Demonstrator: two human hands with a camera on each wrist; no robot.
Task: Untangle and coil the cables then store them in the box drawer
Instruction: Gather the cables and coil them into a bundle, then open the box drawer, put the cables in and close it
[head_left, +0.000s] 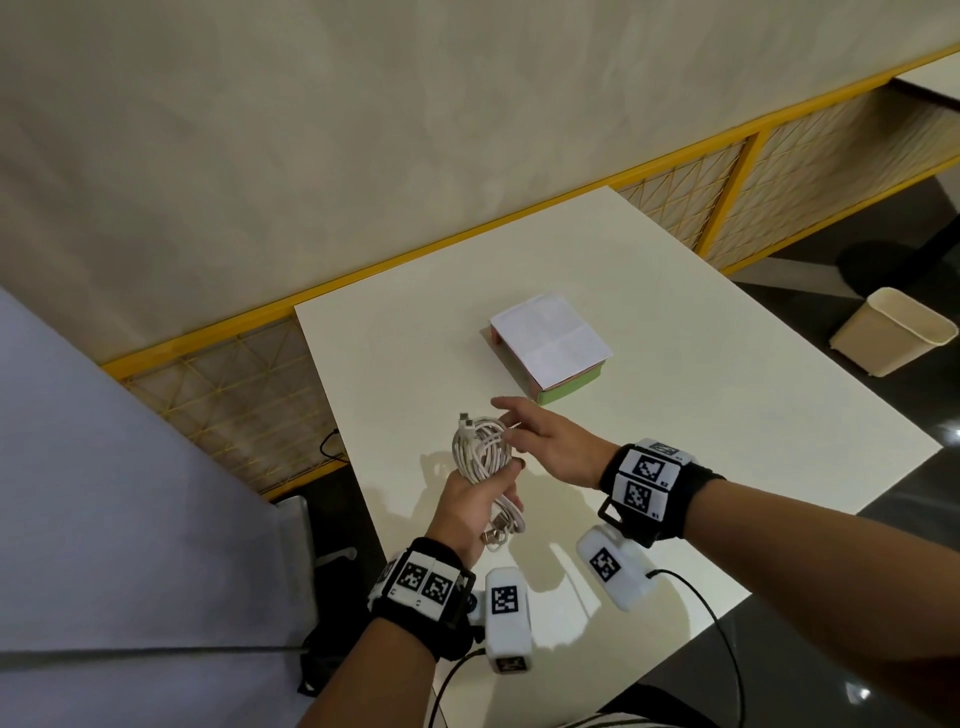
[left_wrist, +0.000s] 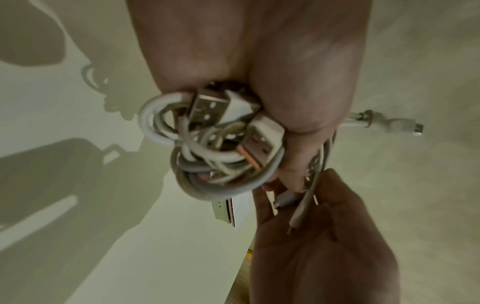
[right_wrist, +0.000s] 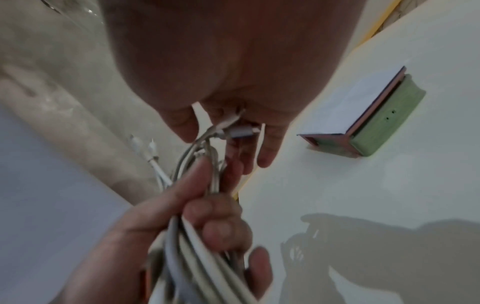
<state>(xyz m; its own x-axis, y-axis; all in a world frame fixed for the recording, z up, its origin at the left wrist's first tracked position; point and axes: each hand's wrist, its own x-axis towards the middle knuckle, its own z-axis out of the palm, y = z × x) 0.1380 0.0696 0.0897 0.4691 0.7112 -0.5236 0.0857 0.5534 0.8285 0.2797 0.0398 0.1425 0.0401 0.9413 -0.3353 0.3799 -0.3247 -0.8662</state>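
While the left grip (head_left: 470, 512) clasps the cables (head_left: 480, 457) above the counter (head_left: 675, 312), the right grip (head_left: 550, 441), fingers relaxed, touches them near the box (head_left: 550, 345).

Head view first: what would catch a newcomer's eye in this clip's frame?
The tangled white cable bundle, gripped in the left hand above the near part of the white table, draws the eye first. The right hand reaches into its top, fingers at a connector end. Beyond them sits the small box drawer, pink and green with white paper on top.
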